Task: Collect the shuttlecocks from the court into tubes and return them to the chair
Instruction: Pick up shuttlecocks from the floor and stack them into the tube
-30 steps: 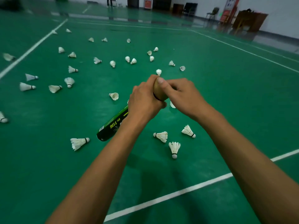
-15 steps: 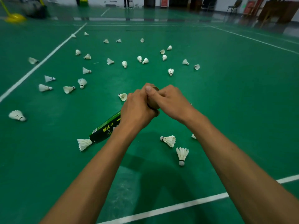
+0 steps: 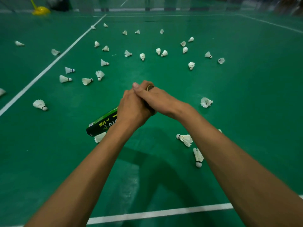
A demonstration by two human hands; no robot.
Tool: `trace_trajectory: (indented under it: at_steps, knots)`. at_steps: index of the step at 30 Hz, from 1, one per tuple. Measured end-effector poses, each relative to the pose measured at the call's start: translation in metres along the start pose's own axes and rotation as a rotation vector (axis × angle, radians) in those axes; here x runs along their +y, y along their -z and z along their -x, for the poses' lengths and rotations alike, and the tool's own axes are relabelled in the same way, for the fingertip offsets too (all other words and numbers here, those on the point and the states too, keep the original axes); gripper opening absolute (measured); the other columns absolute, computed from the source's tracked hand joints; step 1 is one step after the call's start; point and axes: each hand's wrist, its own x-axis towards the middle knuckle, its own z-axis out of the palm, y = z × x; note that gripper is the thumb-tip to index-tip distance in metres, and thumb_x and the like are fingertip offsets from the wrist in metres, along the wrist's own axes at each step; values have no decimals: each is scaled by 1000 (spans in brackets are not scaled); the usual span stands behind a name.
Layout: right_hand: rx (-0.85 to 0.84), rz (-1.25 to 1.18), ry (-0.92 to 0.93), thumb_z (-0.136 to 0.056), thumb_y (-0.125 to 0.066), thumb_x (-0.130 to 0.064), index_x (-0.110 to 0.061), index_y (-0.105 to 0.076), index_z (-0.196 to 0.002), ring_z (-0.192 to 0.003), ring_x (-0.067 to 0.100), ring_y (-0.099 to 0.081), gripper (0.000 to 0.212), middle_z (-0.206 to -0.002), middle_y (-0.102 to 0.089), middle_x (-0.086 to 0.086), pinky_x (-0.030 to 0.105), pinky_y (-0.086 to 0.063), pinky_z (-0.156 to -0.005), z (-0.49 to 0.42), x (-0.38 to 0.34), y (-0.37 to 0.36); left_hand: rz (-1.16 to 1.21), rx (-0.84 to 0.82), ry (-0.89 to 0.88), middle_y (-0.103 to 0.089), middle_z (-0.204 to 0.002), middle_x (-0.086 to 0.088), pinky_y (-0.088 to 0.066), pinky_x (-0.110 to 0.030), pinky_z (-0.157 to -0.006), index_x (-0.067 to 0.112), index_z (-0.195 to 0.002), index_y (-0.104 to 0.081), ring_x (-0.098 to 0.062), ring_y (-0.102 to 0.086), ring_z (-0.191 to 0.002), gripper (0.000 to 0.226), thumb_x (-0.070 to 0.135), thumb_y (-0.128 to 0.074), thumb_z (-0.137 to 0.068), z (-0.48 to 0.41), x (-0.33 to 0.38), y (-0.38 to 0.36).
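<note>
Above the green court floor (image 3: 246,95), centre: left hand (image 3: 132,110) grip wrapped round a tilted dark green shuttlecock tube (image 3: 103,123), right hand (image 3: 157,99) grip curled over its brown upper end. Loose shuttlecocks (image 3: 186,139) lie scattered across the floor, most toward the far edge, one just beside the tube's lower end.

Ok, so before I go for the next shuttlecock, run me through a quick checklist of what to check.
1. Firm hold: the left hand grips the tube round its middle. Ok.
2. Opening clear: the right hand is wrapped round the brown cap at the upper end; whether it has come loose is hidden. Cannot tell.
3. A hand free for picking up: both are on the tube. Not ok.
4. Pickup target close: the nearest shuttlecock lies on the floor beside the right forearm. Ok.
5. Collecting done: many shuttlecocks lie scattered over the court. Not ok.
</note>
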Motion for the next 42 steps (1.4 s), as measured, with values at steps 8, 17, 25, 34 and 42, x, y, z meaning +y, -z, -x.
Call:
trace_trajectory:
  at_steps: [8,17,25,34,42]
  knots:
    - [785,89,-173,-98,-50,-31,-15,-65,-71,-70,26,-64,35,-70,-68,1,34,-47,-66,12,85,4,-128,-207,61,-66,-119,-3,-50,-40,-78,40,-135,-47,-34,-58,-112,86,36,-93,-63,14,-7,-47]
    - [111,489,-757,-93,-63,-28,-25,-30,-153,-141,39,-30,70,-162,-18,7,52,-31,-112,53,199,-16,-201,-313,-23,-61,-120,-5,-37,-37,-73,38,-139,-44,-35,-53,-113,83,34,-89,-70,32,-8,-70]
    - [43,434,-793,-86,-62,-18,-18,-34,-150,-132,39,-45,70,-148,-38,12,45,-43,-109,81,255,-31,-195,-336,-51,-60,-120,-5,-35,-36,-73,37,-141,-44,-33,-52,-114,83,33,-88,-71,40,-8,-80]
    - [416,129,-852,-86,-73,-18,-7,-71,-93,-83,25,-61,13,-93,-68,16,29,-43,-69,85,260,-28,-180,-295,-25,-60,-118,-4,-36,-37,-72,37,-140,-44,-33,-52,-112,83,33,-88,-70,34,-13,-73]
    - [874,-494,-217,-91,-68,-21,-18,-66,-64,-57,18,-61,27,-66,-68,1,39,-59,-55,10,104,39,-131,-203,54,-64,-120,-2,-49,-41,-78,39,-138,-47,-34,-56,-113,86,35,-92,-65,20,-20,-47]
